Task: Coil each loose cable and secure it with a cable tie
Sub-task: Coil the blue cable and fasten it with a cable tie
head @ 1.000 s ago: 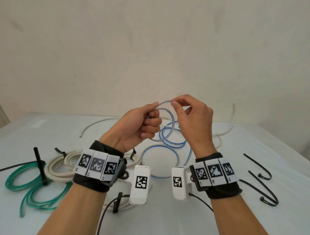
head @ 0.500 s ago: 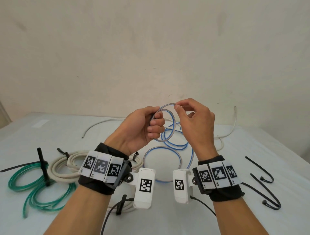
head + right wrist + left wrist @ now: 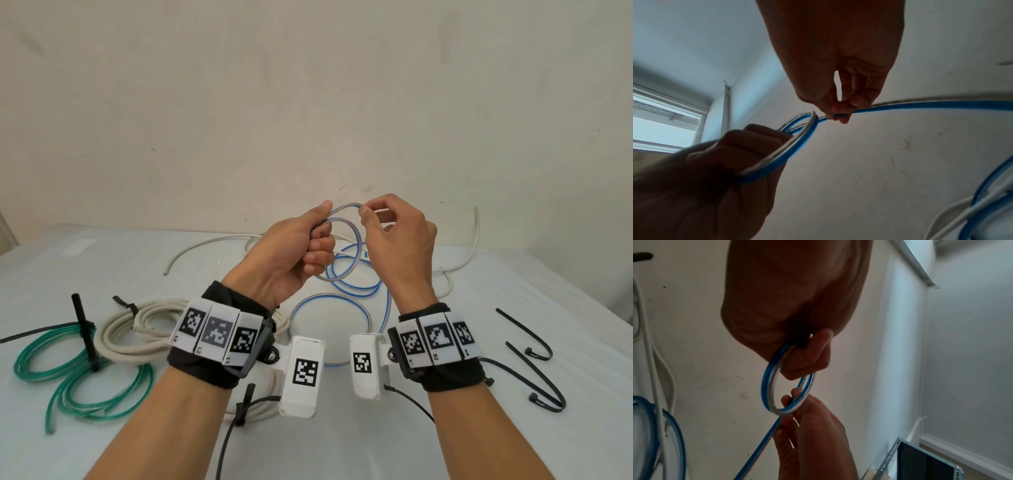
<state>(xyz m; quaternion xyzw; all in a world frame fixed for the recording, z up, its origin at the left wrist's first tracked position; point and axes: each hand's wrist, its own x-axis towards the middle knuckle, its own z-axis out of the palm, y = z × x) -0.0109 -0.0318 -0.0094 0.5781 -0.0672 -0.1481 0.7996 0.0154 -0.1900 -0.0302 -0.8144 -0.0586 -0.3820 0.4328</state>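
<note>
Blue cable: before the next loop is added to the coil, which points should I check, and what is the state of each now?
1. Left hand grips the coil of the blue cable: ok.
2. Right hand pinches the feeding strand: ok.
3. Slack remaining on the table: ok, several loops lie there.
4. Slack free of the thin white cable: cannot tell; they overlap behind the hands.
5. Spare cable ties available: ok, at the right.
</note>
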